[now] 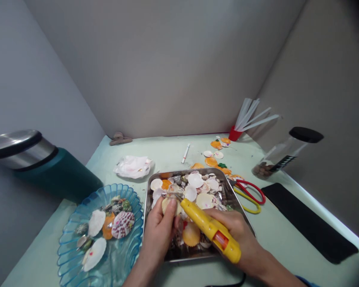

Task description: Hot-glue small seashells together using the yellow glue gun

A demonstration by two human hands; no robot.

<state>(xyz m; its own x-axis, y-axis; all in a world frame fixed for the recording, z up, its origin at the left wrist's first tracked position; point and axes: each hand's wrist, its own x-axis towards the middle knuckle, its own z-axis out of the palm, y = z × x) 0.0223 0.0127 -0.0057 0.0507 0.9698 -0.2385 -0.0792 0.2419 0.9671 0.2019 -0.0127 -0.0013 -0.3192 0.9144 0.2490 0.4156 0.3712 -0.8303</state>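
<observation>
My left hand (160, 231) is closed on a pale scallop shell (168, 205), holding it over the metal tray (149, 191) full of mixed seashells. My right hand (239, 235) grips a yellow glue gun (211, 230). Its metal tip points left and touches the top edge of the held shell. An orange shell (191, 234) lies in the tray just below the gun.
A blue glass dish (74, 239) with several shells sits at the left. Red and yellow scissors (249, 192), a black mat (308, 223), a jar with a black lid (284, 153), a red cup of glue sticks (235, 133), crumpled tissue (133, 166) and a steel-lidded bin (20, 149) surround the tray.
</observation>
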